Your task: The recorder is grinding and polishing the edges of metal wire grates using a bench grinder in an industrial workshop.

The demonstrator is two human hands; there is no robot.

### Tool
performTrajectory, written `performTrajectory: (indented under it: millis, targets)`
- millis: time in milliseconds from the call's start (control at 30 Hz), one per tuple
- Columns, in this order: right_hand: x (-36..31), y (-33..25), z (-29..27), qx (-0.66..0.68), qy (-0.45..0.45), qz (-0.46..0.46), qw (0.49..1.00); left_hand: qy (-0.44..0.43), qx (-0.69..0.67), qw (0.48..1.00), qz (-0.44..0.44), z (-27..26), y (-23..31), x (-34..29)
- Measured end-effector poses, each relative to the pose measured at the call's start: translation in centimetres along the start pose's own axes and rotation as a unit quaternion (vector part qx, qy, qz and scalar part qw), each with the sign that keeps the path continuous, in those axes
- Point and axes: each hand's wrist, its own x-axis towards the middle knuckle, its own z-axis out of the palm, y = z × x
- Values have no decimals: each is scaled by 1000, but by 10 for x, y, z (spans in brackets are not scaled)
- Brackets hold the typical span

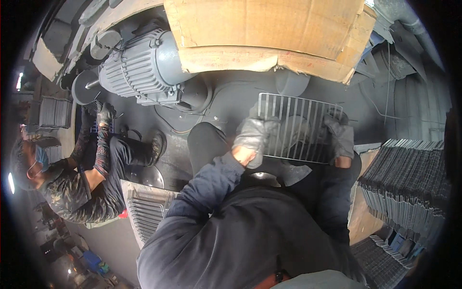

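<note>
A flat metal wire rack [299,126] with a thin frame and several parallel bars is held up in front of me, above my lap. My left hand [255,134], in a worn grey glove, is closed round the rack's left side. On its right side, my right hand [340,134], gloved the same way, grips the frame near the far corner. The gloves hide some of the bars and most of my fingertips. Just beyond the rack, a round grey wheel [292,83] shows partly below a cardboard cover [269,29].
At the far left stands a large grey electric motor [139,67]. A masked co-worker [82,178] sits left, gloved hands by another wheel [85,87]. Stacked racks [404,178] stand close on my right; more racks [147,209] lie in a carton on my left.
</note>
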Motion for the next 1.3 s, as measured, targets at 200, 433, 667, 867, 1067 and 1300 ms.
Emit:
performTrajectory:
  millis: [200,433,667,867,1067,1300]
  targets:
    - [-7,-3,118,33,-127,82,988,124,69,989,34,-98,-40,-50]
    - [2,-3,101,53,-97,8,994,132,215,947,199,-79,-33,-40]
    - [-13,11,-22,22,-68,-25,997,30,67,988,138,5,-23,6]
    - [-33,19,9,-81,-135,1,988,82,151,981,88,-31,-20,-5]
    - [-25,11,112,-71,-206,68,974,193,-64,971,-123,-100,-21,-57]
    - [-22,10,40,-71,-73,124,987,1,399,911,102,-69,-26,-4]
